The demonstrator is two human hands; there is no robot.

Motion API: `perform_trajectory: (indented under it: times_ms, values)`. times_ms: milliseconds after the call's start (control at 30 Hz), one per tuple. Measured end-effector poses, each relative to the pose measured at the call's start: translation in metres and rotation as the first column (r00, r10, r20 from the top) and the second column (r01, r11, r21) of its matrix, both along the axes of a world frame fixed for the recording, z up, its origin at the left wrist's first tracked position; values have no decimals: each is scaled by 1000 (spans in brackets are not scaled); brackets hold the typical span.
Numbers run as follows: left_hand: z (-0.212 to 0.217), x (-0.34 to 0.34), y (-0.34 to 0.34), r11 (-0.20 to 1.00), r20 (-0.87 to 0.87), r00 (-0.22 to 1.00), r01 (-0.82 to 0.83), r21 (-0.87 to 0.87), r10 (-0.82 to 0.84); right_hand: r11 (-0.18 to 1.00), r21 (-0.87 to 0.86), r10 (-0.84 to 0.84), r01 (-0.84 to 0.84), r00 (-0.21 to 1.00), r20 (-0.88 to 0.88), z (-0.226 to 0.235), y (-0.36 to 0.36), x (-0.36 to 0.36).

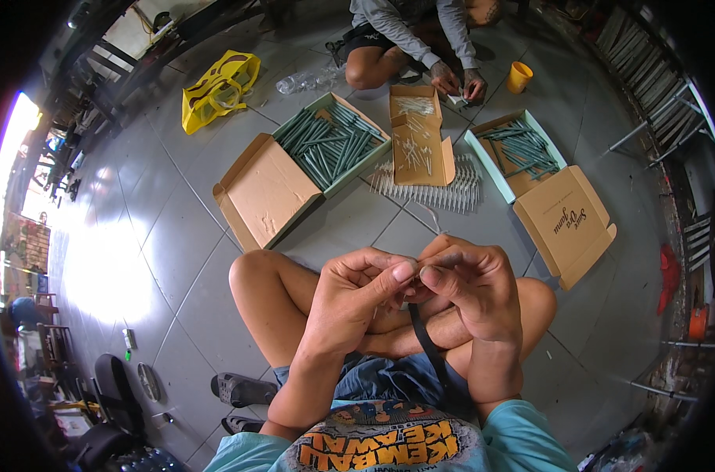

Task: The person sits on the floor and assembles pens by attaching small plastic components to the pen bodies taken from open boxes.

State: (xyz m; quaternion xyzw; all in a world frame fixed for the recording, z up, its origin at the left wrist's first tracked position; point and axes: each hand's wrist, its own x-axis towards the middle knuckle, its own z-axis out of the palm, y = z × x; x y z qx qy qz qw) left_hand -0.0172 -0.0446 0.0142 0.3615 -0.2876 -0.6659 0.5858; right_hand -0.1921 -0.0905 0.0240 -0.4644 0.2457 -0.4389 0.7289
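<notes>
My left hand (345,299) and my right hand (477,291) meet above my crossed legs, thumbs and fingertips pinched close together. Whatever they hold between them is small and mostly hidden by the fingers. A thin pale strand (433,218) shows just beyond the right fingers; I cannot make out what it is. Ahead of the hands, small clear plastic pieces (414,151) lie in an open cardboard box (448,160). Beside and partly under that box, clear pointed pieces (461,189) are set in rows on the floor.
Dark green sticks (330,141) fill a box (359,170) at left; more green sticks (526,149) lie in a box (488,167) at right. Opposite sits a person (408,35) whose hands hold something small. A yellow bag (216,94), yellow cup (519,77) and sandals (243,390) are around.
</notes>
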Motion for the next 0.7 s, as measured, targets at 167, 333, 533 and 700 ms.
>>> perform_trajectory:
  times_ms: [167,333,533,700]
  values:
    - [1,-1,0,1000,9,1000,-1,5,1,1000,-6,3,-2,1000,11,-2,0,0]
    - [1,-1,0,1000,4,1000,-4,9,4,1000,-1,4,-4,1000,11,-1,0,-1]
    - [-1,-1,0,1000,1,1000,-8,2,8,1000,4,2,-2,1000,2,-1,0,0]
    - [0,-1,0,1000,11,1000,-1,7,1,1000,14,5,-5,1000,8,-2,0,0]
